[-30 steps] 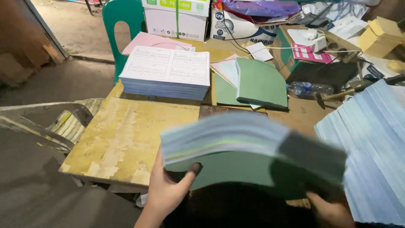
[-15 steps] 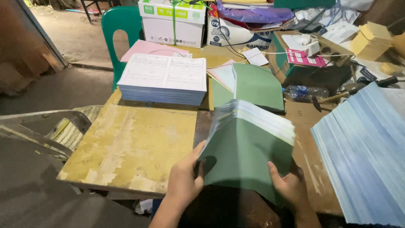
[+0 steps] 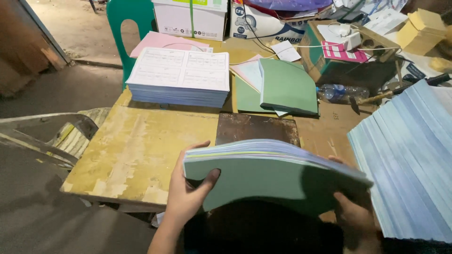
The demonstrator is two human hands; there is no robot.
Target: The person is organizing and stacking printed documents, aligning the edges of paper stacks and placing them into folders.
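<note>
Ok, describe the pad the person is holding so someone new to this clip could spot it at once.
Start at the worn yellow table and come to its near edge. There both hands, left hand and right hand, grip a green-covered pad in the air. Unlike the green pad on the table, it is lifted and bowed, with pale page edges showing.

Worn yellow table with paper stacks and clutter

The yellow table (image 3: 141, 155), its paint scuffed and flaking, fills the middle of the frame. At upper centre lies a thick stack of printed forms (image 3: 181, 77), with a pink sheet (image 3: 157, 41) behind it. Just right of it sits a green booklet (image 3: 287, 87) on loose green and pink sheets. A dark brown board (image 3: 256, 128) lies below that. A clear plastic bottle (image 3: 341, 91) lies on its side at right, and white boxes (image 3: 190, 16) stand along the top edge.
</note>
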